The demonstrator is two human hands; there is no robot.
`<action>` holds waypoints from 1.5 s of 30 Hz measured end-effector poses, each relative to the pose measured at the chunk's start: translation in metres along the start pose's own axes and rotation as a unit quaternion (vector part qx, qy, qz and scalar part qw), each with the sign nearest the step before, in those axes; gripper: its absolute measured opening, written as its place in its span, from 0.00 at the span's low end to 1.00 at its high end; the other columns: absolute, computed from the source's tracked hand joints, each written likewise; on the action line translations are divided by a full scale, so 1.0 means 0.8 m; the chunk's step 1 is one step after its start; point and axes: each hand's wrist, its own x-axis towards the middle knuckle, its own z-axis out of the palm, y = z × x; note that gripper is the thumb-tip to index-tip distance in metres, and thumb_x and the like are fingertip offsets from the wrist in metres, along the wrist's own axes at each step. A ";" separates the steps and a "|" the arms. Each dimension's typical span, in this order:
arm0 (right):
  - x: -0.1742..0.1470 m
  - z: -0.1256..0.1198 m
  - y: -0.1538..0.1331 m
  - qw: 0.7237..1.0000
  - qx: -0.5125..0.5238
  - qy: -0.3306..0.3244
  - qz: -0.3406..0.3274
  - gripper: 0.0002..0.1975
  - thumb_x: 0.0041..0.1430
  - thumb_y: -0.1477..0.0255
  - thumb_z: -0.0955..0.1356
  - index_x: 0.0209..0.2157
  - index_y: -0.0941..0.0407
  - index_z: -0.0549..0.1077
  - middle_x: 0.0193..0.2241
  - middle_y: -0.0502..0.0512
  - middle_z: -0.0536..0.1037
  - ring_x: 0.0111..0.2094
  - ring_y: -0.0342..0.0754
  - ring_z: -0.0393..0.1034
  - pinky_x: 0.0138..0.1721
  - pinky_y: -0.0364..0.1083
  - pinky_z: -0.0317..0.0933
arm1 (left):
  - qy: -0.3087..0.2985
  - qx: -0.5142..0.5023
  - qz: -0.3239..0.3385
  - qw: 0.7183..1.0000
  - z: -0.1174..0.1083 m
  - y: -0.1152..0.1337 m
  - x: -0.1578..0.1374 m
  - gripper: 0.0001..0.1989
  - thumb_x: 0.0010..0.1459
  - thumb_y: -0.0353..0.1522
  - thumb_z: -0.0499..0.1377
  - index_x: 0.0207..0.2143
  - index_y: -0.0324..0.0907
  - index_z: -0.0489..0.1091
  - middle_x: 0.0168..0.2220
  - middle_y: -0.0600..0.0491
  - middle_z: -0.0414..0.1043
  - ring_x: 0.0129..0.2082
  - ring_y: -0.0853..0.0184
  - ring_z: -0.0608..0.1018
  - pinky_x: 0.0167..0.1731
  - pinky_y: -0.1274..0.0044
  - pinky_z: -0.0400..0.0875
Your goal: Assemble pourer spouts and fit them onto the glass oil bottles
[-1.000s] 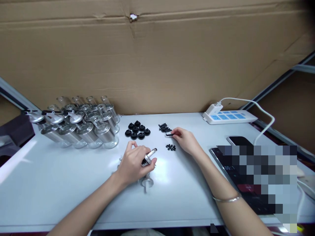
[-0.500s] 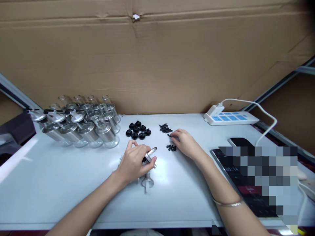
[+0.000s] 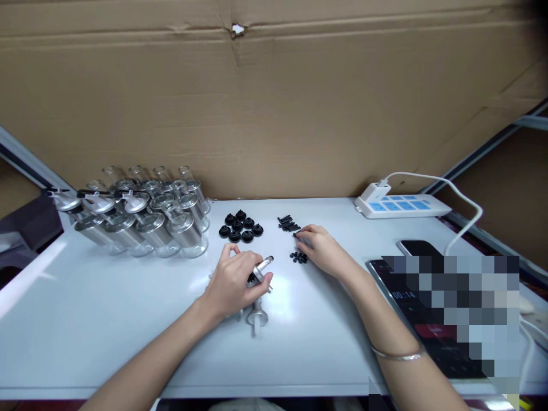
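Note:
My left hand (image 3: 237,279) is closed around a silver metal bottle pourer (image 3: 264,265) with a black part at its base and a dark tip on its spout. Beneath and beside that hand lie more metal pourers (image 3: 257,317), partly covered by it. My right hand (image 3: 319,248) pinches a small black piece (image 3: 295,234) between thumb and fingertips. Just beyond those fingertips is a pile of slim black plastic pieces (image 3: 287,223). A cluster of tiny black caps (image 3: 298,257) sits on the table close to the right thumb. Several round black stoppers (image 3: 242,226) are grouped ahead of my left hand.
At the left stand several glass bottles (image 3: 184,225) with metal sleeves, three of them topped with pourers (image 3: 136,202). A white power strip (image 3: 402,206) with a cable lies at the back right. A tablet-like screen (image 3: 402,297) and a phone (image 3: 419,246) lie to the right.
My right fingertips have shifted very slightly with the small black piece. The left hand keeps the pourer in the same place.

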 end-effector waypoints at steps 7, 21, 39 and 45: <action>-0.003 0.007 -0.006 1.000 -0.003 0.011 -0.013 0.17 0.59 0.73 0.63 0.49 0.59 0.73 0.48 0.65 0.72 0.49 0.60 0.65 0.49 0.56 0.61 | -0.005 0.007 -0.005 1.000 0.002 -0.001 -0.001 0.04 0.58 0.31 0.55 0.35 0.40 0.61 0.25 0.58 0.71 0.20 0.71 0.69 0.35 0.73 0.61; -0.019 -0.052 -0.078 0.931 0.355 0.015 -0.087 0.08 0.58 0.68 0.67 0.36 0.53 0.78 0.37 0.55 0.78 0.40 0.48 0.72 0.40 0.47 0.65 | -0.035 -0.032 -0.032 0.998 0.000 -0.003 -0.002 0.07 0.61 0.36 0.53 0.37 0.41 0.61 0.27 0.56 0.75 0.22 0.69 0.72 0.37 0.71 0.61; -0.026 -0.043 -0.095 0.912 0.402 -0.032 -0.080 0.05 0.58 0.71 0.66 0.31 0.55 0.72 0.31 0.53 0.76 0.34 0.46 0.68 0.34 0.44 0.60 | -0.048 -0.043 0.016 0.998 0.001 -0.006 -0.003 0.11 0.64 0.40 0.51 0.38 0.41 0.60 0.24 0.59 0.70 0.21 0.72 0.69 0.39 0.71 0.61; -0.027 -0.046 -0.096 0.914 0.392 -0.059 -0.087 0.05 0.60 0.70 0.64 0.32 0.55 0.69 0.31 0.52 0.74 0.33 0.45 0.67 0.34 0.44 0.60 | -0.050 -0.031 0.022 0.998 -0.002 -0.006 0.000 0.11 0.63 0.40 0.53 0.38 0.40 0.61 0.26 0.58 0.72 0.23 0.71 0.71 0.41 0.70 0.60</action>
